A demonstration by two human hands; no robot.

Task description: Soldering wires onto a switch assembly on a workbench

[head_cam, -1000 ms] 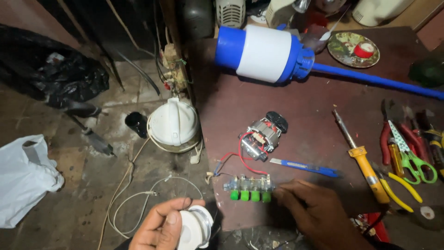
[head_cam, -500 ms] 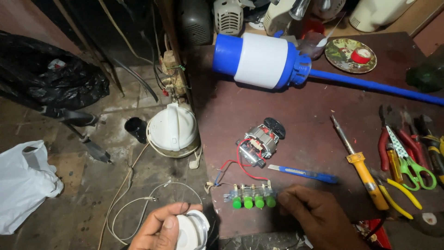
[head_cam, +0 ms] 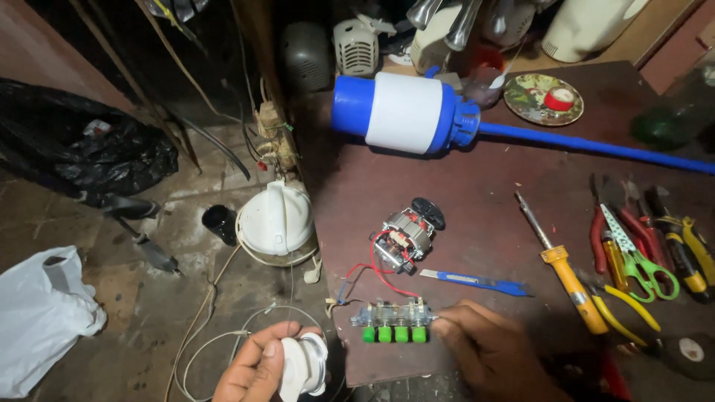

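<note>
My left hand [head_cam: 253,368] holds a round white plastic part [head_cam: 302,366] at the bottom, just off the table's left edge. My right hand [head_cam: 491,353] rests on the dark red table [head_cam: 514,193], its fingertips touching the right end of a clear switch block with green push buttons [head_cam: 393,321]. Red and blue wires run from that block up to a small electric motor [head_cam: 406,234] lying in the middle of the table. A blue utility knife [head_cam: 477,281] lies between the motor and my right hand.
A blue and white pump with a long blue tube [head_cam: 406,113] lies at the back. A yellow-handled screwdriver [head_cam: 566,268], pliers and green scissors [head_cam: 644,257] lie at the right. On the floor: a white round housing [head_cam: 275,219], a white cord, black bag [head_cam: 89,149], white bag [head_cam: 41,316].
The view has shifted slightly, so everything sits a little lower in the frame. Both hands stay where they were, the right one still at the switch block.
</note>
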